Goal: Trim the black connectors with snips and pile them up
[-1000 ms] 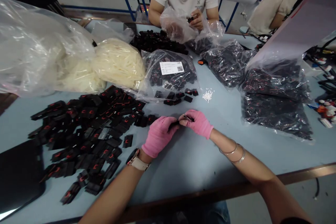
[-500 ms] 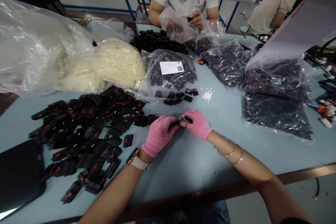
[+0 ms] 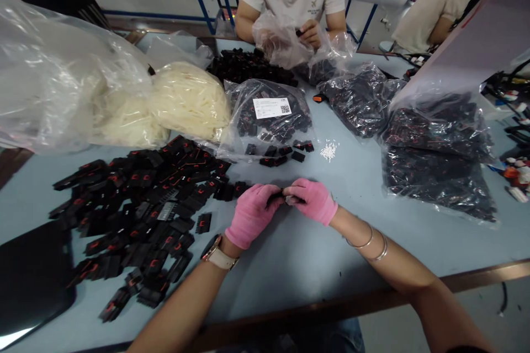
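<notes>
Both hands wear pink gloves and meet over the blue table (image 3: 290, 265). My left hand (image 3: 252, 215) is closed around a black plastic connector housing (image 3: 275, 197), mostly covered by the fingers. My right hand (image 3: 313, 199) pinches at the near end of that housing, fingertips touching the left ones. A small greyish piece (image 3: 292, 200) shows under the right fingers, too hidden to name. Left of my hands lies a loose pile of black connector housings (image 3: 141, 215) with red-orange clips. Beyond the right hand is a little heap of small white pins (image 3: 329, 150).
A clear bag of dark connectors with a white label (image 3: 272, 108) lies ahead. Bags of cream-coloured strips (image 3: 188, 99) stand at left; more bags of black parts (image 3: 439, 182) lie at right. A dark tray (image 3: 33, 276) sits front left. A co-worker (image 3: 290, 5) handles parts opposite.
My right fingers have turned over and closed lower, so the dark grey piece seen in them earlier is now mostly hidden. The left hand keeps its hold nearly unmoved.
</notes>
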### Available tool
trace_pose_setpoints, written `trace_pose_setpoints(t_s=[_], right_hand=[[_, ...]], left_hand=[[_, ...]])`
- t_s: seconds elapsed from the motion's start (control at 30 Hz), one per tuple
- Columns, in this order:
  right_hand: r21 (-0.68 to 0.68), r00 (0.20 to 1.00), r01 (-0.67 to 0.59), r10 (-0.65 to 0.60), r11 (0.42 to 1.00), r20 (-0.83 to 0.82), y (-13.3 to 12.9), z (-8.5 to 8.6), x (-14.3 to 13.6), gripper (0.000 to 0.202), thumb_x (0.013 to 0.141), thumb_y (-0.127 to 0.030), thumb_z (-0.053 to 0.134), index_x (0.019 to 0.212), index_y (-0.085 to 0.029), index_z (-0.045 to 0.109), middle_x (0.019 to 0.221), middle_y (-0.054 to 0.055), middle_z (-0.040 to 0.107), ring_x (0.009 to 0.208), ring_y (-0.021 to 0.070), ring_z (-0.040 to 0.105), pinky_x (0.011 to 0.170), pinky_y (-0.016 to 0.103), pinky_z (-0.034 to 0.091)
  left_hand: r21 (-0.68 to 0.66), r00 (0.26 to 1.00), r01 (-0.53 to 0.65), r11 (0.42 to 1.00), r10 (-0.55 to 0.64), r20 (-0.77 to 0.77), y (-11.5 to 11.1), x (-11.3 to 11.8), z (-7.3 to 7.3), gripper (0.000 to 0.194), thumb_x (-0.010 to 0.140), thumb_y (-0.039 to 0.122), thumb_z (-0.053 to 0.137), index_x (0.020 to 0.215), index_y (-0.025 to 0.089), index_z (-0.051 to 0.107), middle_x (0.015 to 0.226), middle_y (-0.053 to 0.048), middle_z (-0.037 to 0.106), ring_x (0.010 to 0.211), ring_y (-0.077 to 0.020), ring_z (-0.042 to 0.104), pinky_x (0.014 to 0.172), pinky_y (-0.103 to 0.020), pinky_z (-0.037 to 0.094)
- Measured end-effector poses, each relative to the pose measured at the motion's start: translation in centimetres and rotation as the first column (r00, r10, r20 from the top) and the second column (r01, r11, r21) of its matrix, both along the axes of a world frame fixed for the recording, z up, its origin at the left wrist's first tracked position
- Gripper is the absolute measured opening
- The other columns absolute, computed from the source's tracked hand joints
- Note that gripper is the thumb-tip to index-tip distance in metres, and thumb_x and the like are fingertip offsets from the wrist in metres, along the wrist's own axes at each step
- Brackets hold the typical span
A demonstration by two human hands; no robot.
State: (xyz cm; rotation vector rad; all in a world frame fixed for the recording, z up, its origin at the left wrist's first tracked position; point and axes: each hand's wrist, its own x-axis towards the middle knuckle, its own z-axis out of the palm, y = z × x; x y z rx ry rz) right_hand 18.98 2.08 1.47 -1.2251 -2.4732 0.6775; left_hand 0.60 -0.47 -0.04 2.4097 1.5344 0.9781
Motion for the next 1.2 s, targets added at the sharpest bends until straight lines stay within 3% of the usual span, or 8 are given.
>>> trace_pose_setpoints(t_s=[0.1, 0.17, 0.27, 0.33, 0.43, 0.63, 0.97, 1.2], right_hand=[[0.056, 0.982, -0.028, 0.017, 0.998, 0.189, -0.3, 0.5, -0.3, 0.022, 0.089, -0.029, 0.050, 0.103, -0.025, 0.067, 0.091, 0.004, 0.063, 0.067, 0.0128, 0.055, 0.057, 0.025, 0.036], [0.052, 0.983, -0.018, 0.008, 0.999, 0.185, -0.3, 0.6, -0.4, 0.021, 0.089, -0.030, 0.050, 0.101, -0.025, 0.067, 0.093, 0.004, 0.064, 0.067, 0.0130, 0.055, 0.057, 0.025, 0.036], [-0.015, 0.996, 0.085, -0.085, 0.996, -0.025, 0.1, 0.6, -0.4, 0.017, 0.086, -0.026, 0.055, 0.096, -0.024, 0.068, 0.091, 0.003, 0.066, 0.072, 0.0126, 0.057, 0.064, 0.024, 0.040], [-0.097, 0.961, 0.200, -0.215, 0.975, -0.174, 0.4, 0.6, -0.3, 0.015, 0.085, -0.028, 0.056, 0.091, -0.022, 0.069, 0.082, 0.001, 0.066, 0.072, 0.0123, 0.057, 0.066, 0.023, 0.041], [-0.231, 0.897, 0.297, -0.353, 0.927, -0.264, 0.8, 0.8, -0.2, 0.018, 0.084, -0.032, 0.057, 0.082, -0.019, 0.069, 0.071, -0.001, 0.064, 0.068, 0.0120, 0.056, 0.064, 0.023, 0.042], [-0.266, 0.894, 0.168, -0.260, 0.949, -0.366, 1.1, 0.3, 0.1, 0.016, 0.081, -0.020, 0.056, 0.092, -0.019, 0.068, 0.090, 0.003, 0.068, 0.083, 0.0145, 0.061, 0.077, 0.028, 0.046], [-0.188, 0.932, 0.092, -0.151, 0.978, -0.329, 1.4, 0.3, 0.1, 0.016, 0.086, -0.016, 0.052, 0.089, -0.018, 0.068, 0.091, 0.005, 0.065, 0.092, 0.0156, 0.059, 0.085, 0.031, 0.046], [-0.221, 0.916, 0.174, -0.240, 0.960, -0.321, 0.7, 0.5, -0.2, 0.016, 0.084, -0.019, 0.055, 0.096, -0.020, 0.066, 0.087, 0.002, 0.066, 0.078, 0.0136, 0.059, 0.075, 0.027, 0.047]], left_hand=[[-0.001, 1.000, 0.003, 1.000, -0.003, -0.002, 0.0, 0.0, -0.1, 0.007, 0.086, 0.022, 0.054, 0.084, 0.018, 0.060, 0.075, -0.003, 0.067, 0.068, -0.0170, 0.061, 0.063, -0.029, 0.049], [-0.007, 1.000, 0.006, 1.000, -0.006, -0.005, 0.0, -0.1, 0.0, 0.007, 0.086, 0.021, 0.054, 0.084, 0.019, 0.060, 0.075, -0.003, 0.067, 0.069, -0.0171, 0.061, 0.064, -0.029, 0.049], [-0.009, 1.000, 0.001, 1.000, -0.001, -0.005, 0.0, -0.1, 0.0, 0.008, 0.086, 0.025, 0.056, 0.085, 0.019, 0.060, 0.075, -0.003, 0.067, 0.067, -0.0173, 0.061, 0.062, -0.029, 0.049], [-0.008, 1.000, -0.001, 1.000, 0.001, -0.003, 0.0, -0.1, 0.1, 0.010, 0.086, 0.028, 0.058, 0.086, 0.018, 0.060, 0.075, -0.003, 0.067, 0.067, -0.0174, 0.061, 0.062, -0.029, 0.049], [-0.012, 1.000, 0.004, 1.000, -0.004, 0.000, 0.0, -0.1, 0.1, 0.010, 0.085, 0.028, 0.059, 0.087, 0.018, 0.060, 0.076, -0.003, 0.068, 0.067, -0.0174, 0.061, 0.062, -0.029, 0.049], [-0.023, 1.000, 0.004, 1.000, -0.004, -0.005, -0.1, -0.2, 0.0, 0.011, 0.085, 0.028, 0.060, 0.088, 0.018, 0.060, 0.076, -0.003, 0.067, 0.068, -0.0175, 0.061, 0.062, -0.029, 0.049], [-0.023, 1.000, 0.013, 1.000, -0.013, -0.002, 0.0, -0.2, 0.0, 0.010, 0.085, 0.029, 0.058, 0.088, 0.019, 0.060, 0.076, -0.003, 0.068, 0.068, -0.0174, 0.061, 0.062, -0.029, 0.048], [-0.047, 1.000, 0.013, 0.999, -0.013, 0.002, -0.1, -0.3, 0.0, 0.010, 0.085, 0.028, 0.059, 0.089, 0.019, 0.060, 0.077, -0.003, 0.067, 0.070, -0.0179, 0.061, 0.064, -0.030, 0.049]])
